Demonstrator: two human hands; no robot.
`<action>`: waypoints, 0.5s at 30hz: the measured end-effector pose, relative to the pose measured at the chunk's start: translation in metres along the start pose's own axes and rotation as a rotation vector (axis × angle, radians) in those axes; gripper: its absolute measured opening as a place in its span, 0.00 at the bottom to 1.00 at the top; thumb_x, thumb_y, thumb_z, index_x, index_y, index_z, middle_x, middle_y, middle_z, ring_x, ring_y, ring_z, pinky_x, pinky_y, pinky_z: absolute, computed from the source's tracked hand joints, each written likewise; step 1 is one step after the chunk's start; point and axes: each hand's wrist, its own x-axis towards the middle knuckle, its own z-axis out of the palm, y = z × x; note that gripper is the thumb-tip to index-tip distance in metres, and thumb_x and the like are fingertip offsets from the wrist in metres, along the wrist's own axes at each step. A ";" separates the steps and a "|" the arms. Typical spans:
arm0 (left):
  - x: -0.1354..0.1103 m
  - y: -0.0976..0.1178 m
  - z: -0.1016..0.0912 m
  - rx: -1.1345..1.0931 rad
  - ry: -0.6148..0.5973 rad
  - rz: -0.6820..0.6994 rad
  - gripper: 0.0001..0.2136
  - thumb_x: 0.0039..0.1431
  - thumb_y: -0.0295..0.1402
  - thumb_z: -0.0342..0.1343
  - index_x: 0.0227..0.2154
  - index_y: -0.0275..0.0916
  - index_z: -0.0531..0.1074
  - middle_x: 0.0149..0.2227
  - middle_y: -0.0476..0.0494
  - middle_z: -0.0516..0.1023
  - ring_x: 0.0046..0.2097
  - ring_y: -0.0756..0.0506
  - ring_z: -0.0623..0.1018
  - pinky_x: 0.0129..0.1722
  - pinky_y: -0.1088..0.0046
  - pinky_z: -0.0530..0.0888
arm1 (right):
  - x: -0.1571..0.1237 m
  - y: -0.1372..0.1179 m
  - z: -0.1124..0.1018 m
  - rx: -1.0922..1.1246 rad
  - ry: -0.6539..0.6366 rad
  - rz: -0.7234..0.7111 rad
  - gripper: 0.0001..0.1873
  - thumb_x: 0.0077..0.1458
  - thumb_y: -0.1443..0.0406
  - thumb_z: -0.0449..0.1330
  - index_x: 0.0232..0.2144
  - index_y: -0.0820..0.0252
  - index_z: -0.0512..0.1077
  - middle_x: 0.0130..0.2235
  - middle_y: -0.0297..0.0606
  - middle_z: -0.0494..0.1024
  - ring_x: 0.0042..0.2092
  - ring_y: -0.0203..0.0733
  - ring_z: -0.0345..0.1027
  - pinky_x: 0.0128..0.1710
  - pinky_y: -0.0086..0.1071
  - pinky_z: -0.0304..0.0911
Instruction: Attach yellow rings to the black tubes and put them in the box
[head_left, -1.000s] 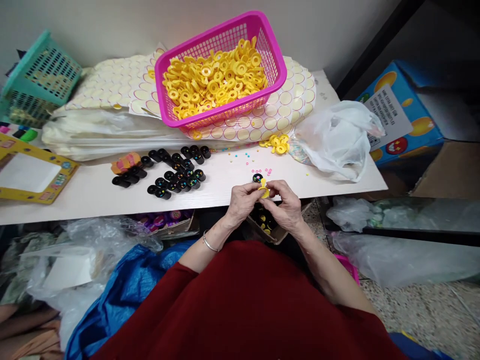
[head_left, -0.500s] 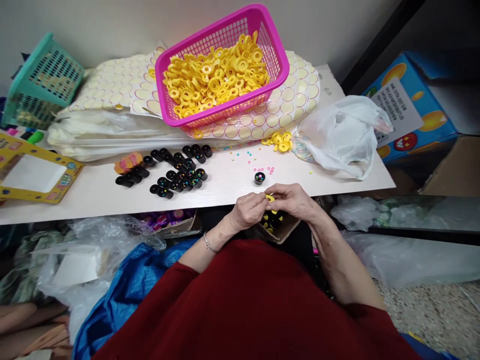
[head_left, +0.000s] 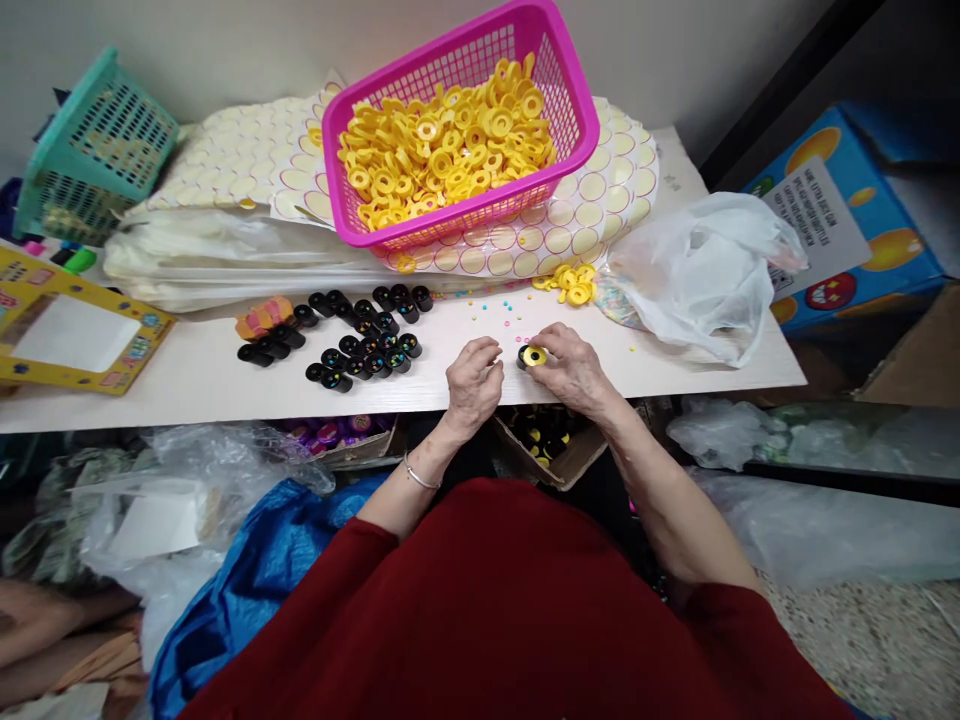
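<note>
Near the front edge of the pale tabletop [head_left: 660, 372], the right hand [head_left: 568, 370] pinches a yellow ring cap [head_left: 534, 356] between thumb and fingers, holding it at a small black cup [head_left: 520, 357]; whether the cap is seated in the cup's mouth I cannot tell. Just to the cup's left, the left hand [head_left: 474, 382] is half curled above the table edge, its thumb and fingertips slightly spread, and a bracelet [head_left: 420, 475] circles that wrist. Small pink beads [head_left: 508, 323] lie just beyond the cup, with blue ones scattered farther back. Well to the left, black cups [head_left: 374, 364] stand in a cluster, several with coloured beads inside, near some orange-and-pink pieces [head_left: 264, 317]. Behind the hands, a magenta plastic basket [head_left: 335, 170] full of yellow ring pieces [head_left: 450, 140] rests on sheets printed with circles [head_left: 232, 150]. A small heap of similar yellow pieces [head_left: 576, 285] lies beside a white plastic bag [head_left: 697, 270]. Below the table edge, a cardboard box [head_left: 577, 465] holds black-and-yellow items.
</note>
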 end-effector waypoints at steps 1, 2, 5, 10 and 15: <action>0.002 -0.001 0.001 -0.041 -0.005 -0.064 0.05 0.53 0.27 0.53 0.31 0.37 0.73 0.36 0.43 0.76 0.36 0.49 0.75 0.36 0.72 0.73 | 0.002 0.001 0.002 -0.044 -0.015 0.001 0.14 0.46 0.67 0.56 0.38 0.60 0.74 0.39 0.42 0.71 0.43 0.47 0.64 0.42 0.39 0.61; 0.004 -0.002 0.002 -0.076 -0.012 -0.127 0.04 0.52 0.27 0.54 0.30 0.37 0.73 0.34 0.44 0.76 0.34 0.50 0.74 0.33 0.74 0.72 | 0.004 0.002 0.003 -0.081 -0.028 0.003 0.14 0.46 0.67 0.56 0.38 0.60 0.74 0.40 0.42 0.71 0.43 0.48 0.64 0.42 0.40 0.61; 0.009 -0.004 0.007 -0.144 -0.032 -0.290 0.02 0.50 0.27 0.57 0.26 0.37 0.74 0.29 0.47 0.75 0.31 0.52 0.72 0.31 0.76 0.69 | 0.009 0.002 0.005 -0.160 -0.061 0.012 0.15 0.47 0.66 0.56 0.39 0.60 0.74 0.41 0.44 0.72 0.44 0.50 0.63 0.41 0.40 0.61; 0.018 -0.003 0.018 -0.205 -0.129 -0.378 0.03 0.51 0.29 0.58 0.26 0.37 0.77 0.29 0.47 0.76 0.33 0.51 0.74 0.36 0.75 0.70 | 0.012 0.000 0.005 -0.182 -0.092 0.043 0.14 0.48 0.66 0.56 0.38 0.60 0.75 0.40 0.44 0.72 0.43 0.49 0.64 0.40 0.39 0.61; 0.021 -0.001 0.031 -0.241 -0.199 -0.465 0.05 0.52 0.29 0.58 0.25 0.38 0.78 0.28 0.47 0.77 0.34 0.50 0.75 0.38 0.74 0.71 | 0.011 0.006 0.009 0.041 -0.012 0.130 0.11 0.44 0.65 0.60 0.34 0.60 0.76 0.35 0.39 0.72 0.38 0.44 0.66 0.39 0.37 0.62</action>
